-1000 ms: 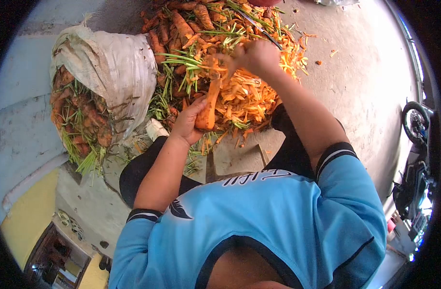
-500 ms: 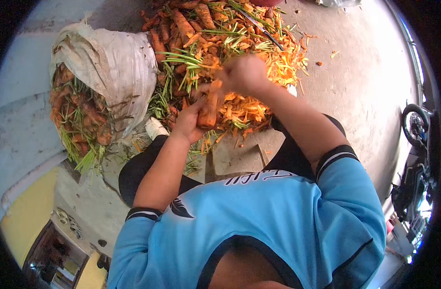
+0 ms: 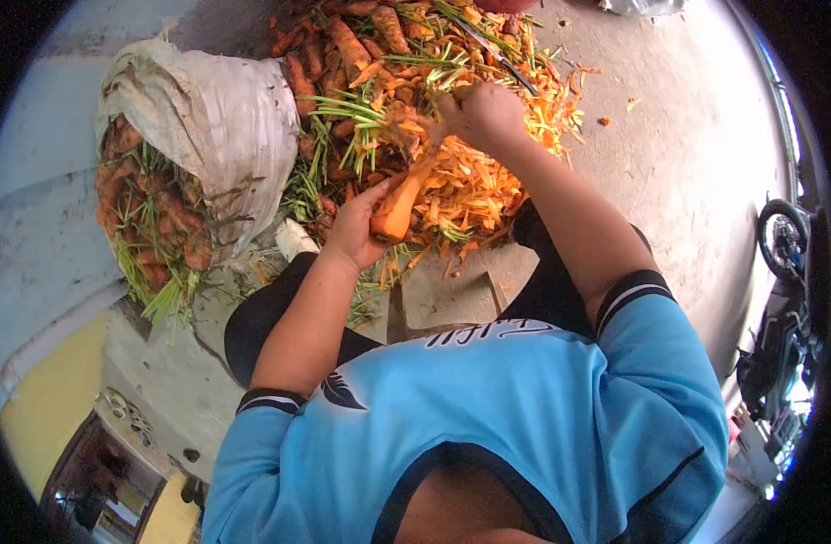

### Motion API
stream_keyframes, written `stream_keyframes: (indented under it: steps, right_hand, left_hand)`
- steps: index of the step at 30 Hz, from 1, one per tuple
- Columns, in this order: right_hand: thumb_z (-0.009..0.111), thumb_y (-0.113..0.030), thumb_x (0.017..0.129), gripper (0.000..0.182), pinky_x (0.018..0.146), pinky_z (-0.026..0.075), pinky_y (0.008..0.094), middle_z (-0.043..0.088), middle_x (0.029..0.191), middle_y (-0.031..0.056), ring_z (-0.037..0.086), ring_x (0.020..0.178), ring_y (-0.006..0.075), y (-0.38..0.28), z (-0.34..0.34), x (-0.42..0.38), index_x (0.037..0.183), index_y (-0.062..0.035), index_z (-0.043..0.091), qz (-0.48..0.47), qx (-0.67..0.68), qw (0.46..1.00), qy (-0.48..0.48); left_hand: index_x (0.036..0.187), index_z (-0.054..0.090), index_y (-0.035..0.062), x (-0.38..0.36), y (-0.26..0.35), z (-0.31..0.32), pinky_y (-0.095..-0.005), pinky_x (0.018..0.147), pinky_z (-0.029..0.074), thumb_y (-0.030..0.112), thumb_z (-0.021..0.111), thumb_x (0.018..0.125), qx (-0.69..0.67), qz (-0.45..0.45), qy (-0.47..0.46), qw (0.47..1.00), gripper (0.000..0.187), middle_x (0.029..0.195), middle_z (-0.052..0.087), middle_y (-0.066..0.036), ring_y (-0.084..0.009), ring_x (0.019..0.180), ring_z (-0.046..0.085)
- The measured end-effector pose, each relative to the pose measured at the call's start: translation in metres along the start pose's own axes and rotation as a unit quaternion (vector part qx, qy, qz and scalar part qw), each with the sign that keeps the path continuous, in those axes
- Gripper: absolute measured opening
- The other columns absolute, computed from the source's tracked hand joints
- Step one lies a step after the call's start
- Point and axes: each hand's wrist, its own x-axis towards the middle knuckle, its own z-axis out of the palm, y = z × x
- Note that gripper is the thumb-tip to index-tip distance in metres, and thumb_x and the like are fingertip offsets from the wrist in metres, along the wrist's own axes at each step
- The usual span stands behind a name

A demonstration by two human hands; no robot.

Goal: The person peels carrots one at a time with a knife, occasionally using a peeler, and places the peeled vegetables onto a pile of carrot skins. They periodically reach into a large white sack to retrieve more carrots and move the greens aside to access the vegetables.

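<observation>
My left hand (image 3: pixel 359 227) is wrapped round the thick end of a peeled, bright orange carrot (image 3: pixel 399 210), its narrow end pointing away from me. Just past that narrow end, my right hand (image 3: pixel 488 113) is closed on a small peeling tool (image 3: pixel 436 133), smeared by motion and largely hidden by the fingers. Under both hands lies a heap of orange peel strips (image 3: pixel 470 186). Unpeeled, soil-stained carrots (image 3: pixel 347 45) with cut green stalks (image 3: pixel 347 111) are piled at the far left of the heap.
A white woven sack (image 3: pixel 243 127) lies on its side at the left, carrots (image 3: pixel 161 208) and greens showing at its mouth. A knife (image 3: pixel 506 63) rests on the far side of the heap. Concrete floor (image 3: pixel 660 154) stretches right, towards a motorcycle wheel (image 3: pixel 782 236).
My right hand has moved a little right and away from me, off the carrot's side to beyond its tip. My left hand keeps its hold, with the carrot tilted slightly more to the right.
</observation>
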Motion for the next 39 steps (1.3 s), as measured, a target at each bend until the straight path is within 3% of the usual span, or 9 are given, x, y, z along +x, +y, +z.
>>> stream_keyframes:
  steps: [8,11,19,23,29,34,35,38,39]
  right_hand:
    - [0.045,-0.049,0.074,0.047,0.062,0.048,0.0401,0.06,0.068,0.0164,0.06,0.066,0.0322,0.007,-0.004,0.004,0.068,-0.0064,0.064,0.038,0.002,0.998,-0.043]
    - [0.045,-0.051,0.073,0.05,0.063,0.048,0.0406,0.06,0.068,0.0173,0.06,0.067,0.0328,0.012,-0.001,0.007,0.068,-0.0046,0.063,0.032,-0.009,0.999,-0.041]
    - [0.043,-0.059,0.075,0.059,0.063,0.047,0.0417,0.06,0.067,0.0188,0.06,0.067,0.0326,0.012,0.016,0.005,0.066,-0.0044,0.064,-0.016,0.035,0.998,-0.058]
    - [0.045,-0.061,0.073,0.059,0.064,0.047,0.0404,0.061,0.068,0.016,0.06,0.068,0.0306,0.01,0.009,0.007,0.066,-0.0062,0.064,0.002,-0.021,0.995,-0.096]
    - [0.046,-0.06,0.073,0.057,0.064,0.047,0.0391,0.061,0.069,0.0137,0.061,0.069,0.0284,0.013,0.009,0.007,0.066,-0.0068,0.064,0.005,-0.054,0.994,-0.098]
    - [0.046,-0.059,0.074,0.055,0.064,0.048,0.039,0.061,0.069,0.0134,0.061,0.069,0.0282,0.006,0.0,0.003,0.068,-0.0076,0.065,0.003,-0.057,0.993,-0.101]
    - [0.048,-0.058,0.074,0.053,0.06,0.047,0.0386,0.06,0.065,0.0127,0.059,0.064,0.028,0.0,-0.001,-0.002,0.066,-0.0083,0.064,-0.029,-0.05,0.994,-0.09]
    - [0.052,-0.052,0.073,0.045,0.05,0.045,0.0375,0.057,0.055,0.0098,0.056,0.053,0.0277,-0.026,0.003,-0.028,0.061,-0.0104,0.063,-0.144,-0.015,0.989,-0.042]
    - [0.054,-0.052,0.071,0.043,0.05,0.045,0.0375,0.057,0.056,0.0101,0.057,0.054,0.0275,-0.033,0.002,-0.039,0.062,-0.0106,0.063,-0.173,-0.006,0.984,-0.05]
  left_hand:
    - [0.112,0.045,0.0042,-0.007,0.002,0.007,-0.0346,0.061,0.05,0.021,0.043,0.087,0.034,0.005,0.0,0.999,0.03,0.093,0.057,-0.011,-0.0213,0.077,0.059]
    - [0.114,0.044,0.006,-0.004,0.006,-0.001,-0.0354,0.063,0.048,0.022,0.046,0.085,0.0,-0.041,-0.025,0.999,0.033,0.088,0.056,-0.011,-0.0212,0.076,0.057]
    - [0.113,0.043,0.0063,-0.001,-0.001,0.001,-0.0346,0.063,0.049,0.025,0.042,0.087,0.053,0.027,-0.033,0.998,0.032,0.086,0.056,-0.01,-0.0214,0.073,0.057]
    - [0.115,0.042,0.0062,-0.006,0.005,0.004,-0.0345,0.065,0.049,0.025,0.046,0.085,0.019,-0.021,-0.015,0.999,0.036,0.087,0.056,-0.01,-0.0217,0.075,0.057]
    - [0.116,0.042,0.0067,-0.01,0.006,0.018,-0.0329,0.061,0.048,0.032,0.042,0.086,0.083,0.046,-0.008,0.995,0.039,0.088,0.055,-0.011,-0.0208,0.077,0.057]
    - [0.112,0.045,0.0081,0.002,0.006,-0.014,-0.032,0.06,0.047,0.03,0.048,0.084,-0.007,-0.005,-0.04,0.999,0.036,0.093,0.056,-0.011,-0.0215,0.08,0.057]
    - [0.111,0.046,0.0085,0.003,0.006,-0.017,-0.032,0.06,0.047,0.03,0.049,0.083,-0.016,-0.014,-0.047,0.999,0.035,0.094,0.056,-0.011,-0.0215,0.08,0.057]
    - [0.107,0.048,0.0086,0.0,-0.001,0.005,-0.0323,0.059,0.047,0.029,0.047,0.084,-0.036,0.035,0.068,0.996,0.03,0.09,0.055,-0.009,-0.0206,0.081,0.056]
    - [0.106,0.048,0.0086,-0.001,0.0,0.008,-0.0325,0.059,0.047,0.029,0.046,0.085,-0.04,0.023,0.057,0.997,0.03,0.09,0.055,-0.008,-0.0205,0.081,0.056]
